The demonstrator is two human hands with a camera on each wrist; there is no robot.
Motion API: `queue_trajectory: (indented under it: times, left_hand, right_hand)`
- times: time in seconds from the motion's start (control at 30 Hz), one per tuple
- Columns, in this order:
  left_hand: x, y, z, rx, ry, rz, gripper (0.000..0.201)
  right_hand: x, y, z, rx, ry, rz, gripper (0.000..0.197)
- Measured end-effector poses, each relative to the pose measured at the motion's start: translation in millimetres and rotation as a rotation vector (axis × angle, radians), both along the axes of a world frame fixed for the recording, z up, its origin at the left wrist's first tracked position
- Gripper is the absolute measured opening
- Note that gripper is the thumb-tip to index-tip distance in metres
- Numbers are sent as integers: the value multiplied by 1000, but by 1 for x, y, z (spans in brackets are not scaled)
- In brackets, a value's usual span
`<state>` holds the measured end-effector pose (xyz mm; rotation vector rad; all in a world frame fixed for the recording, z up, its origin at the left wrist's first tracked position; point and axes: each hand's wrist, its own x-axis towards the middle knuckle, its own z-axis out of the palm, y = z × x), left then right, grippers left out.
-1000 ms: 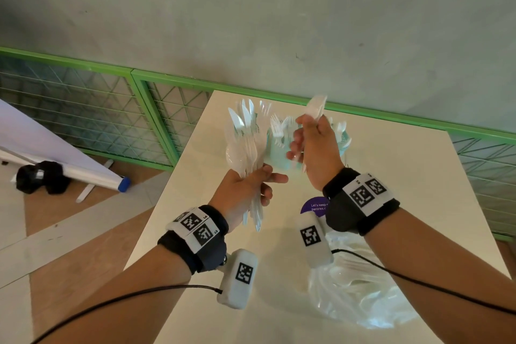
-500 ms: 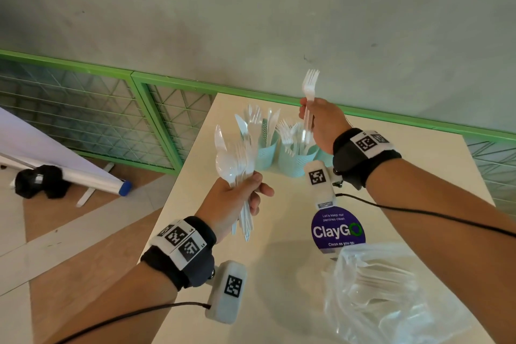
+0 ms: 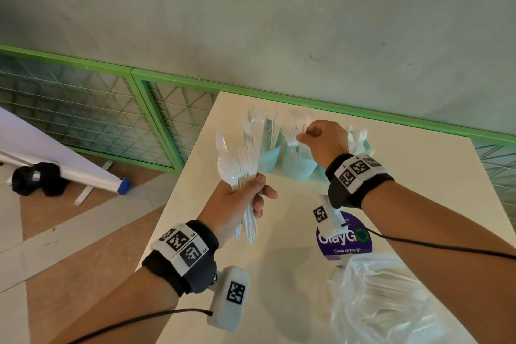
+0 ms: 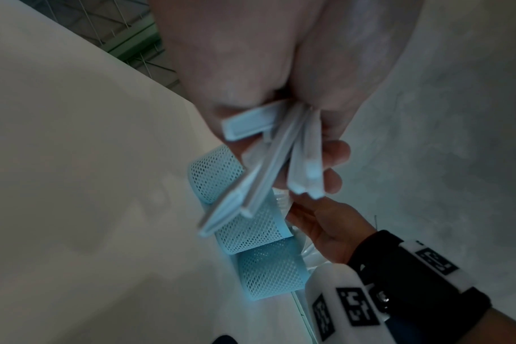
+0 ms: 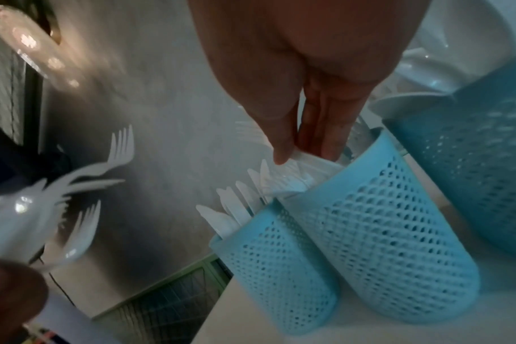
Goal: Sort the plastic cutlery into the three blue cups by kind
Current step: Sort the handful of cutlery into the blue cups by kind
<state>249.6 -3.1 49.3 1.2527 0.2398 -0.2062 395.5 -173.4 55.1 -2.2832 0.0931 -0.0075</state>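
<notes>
Three blue mesh cups stand in a row at the far side of the white table (image 3: 279, 246). The left cup (image 3: 267, 160) (image 5: 280, 267) holds knives, the middle cup (image 3: 297, 167) (image 5: 383, 244) forks. The right cup (image 5: 472, 174) holds spoons and is mostly hidden behind my right wrist in the head view. My right hand (image 3: 321, 139) (image 5: 298, 149) pinches a white fork (image 5: 299, 160) at the middle cup's rim. My left hand (image 3: 248, 195) grips a bundle of mixed white cutlery (image 3: 237, 159) (image 4: 280, 158) upright, in front and to the left of the cups.
A clear plastic bag (image 3: 391, 301) with more cutlery lies at the near right of the table. A purple round sticker (image 3: 346, 243) is on the tabletop beside it. Left of the table are a green mesh fence (image 3: 83, 109) and a rolled banner (image 3: 83, 176) on the floor.
My right hand took one fork from the bundle, raised it above the cups, then lowered it into the middle cup. The left hand keeps its grip on the bundle.
</notes>
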Motion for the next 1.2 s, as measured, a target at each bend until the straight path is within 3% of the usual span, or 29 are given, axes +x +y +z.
queue_trajectory:
  times: [0.27,0.37,0.43,0.5,0.57,0.67,0.77,1.07,1.2]
  left_hand:
    - [-3,-1,8,-34,-37,-22,15]
    - [-4,-3,11,-36,-51,-23,16]
    - [-5,-3,14,-37,-58,-27,15]
    - [-6,-2,15,-40,-65,-32,17]
    - [-7,-3,17,-46,-71,-44,21]
    - [-9,-9,23,-57,-88,-75,16]
    - [-10,-16,27,-64,-106,-108,10]
    - [-16,-16,17,0,-91,-112,12]
    - [-14,-19,17,-4,-92,-93,17]
  right_hand:
    - [-1,5,10,-342,217,94,28]
    - [-2,6,21,-349,255,68,17]
    - [-5,2,31,-331,231,73,21]
    - [-13,1,42,-255,148,87,29]
    - [-27,5,54,-100,64,185,21]
    - [-57,20,68,179,105,328,32]
    - [-75,29,75,388,148,323,30]
    - [-70,16,71,632,282,188,21]
    - [-70,15,68,640,381,265,21]
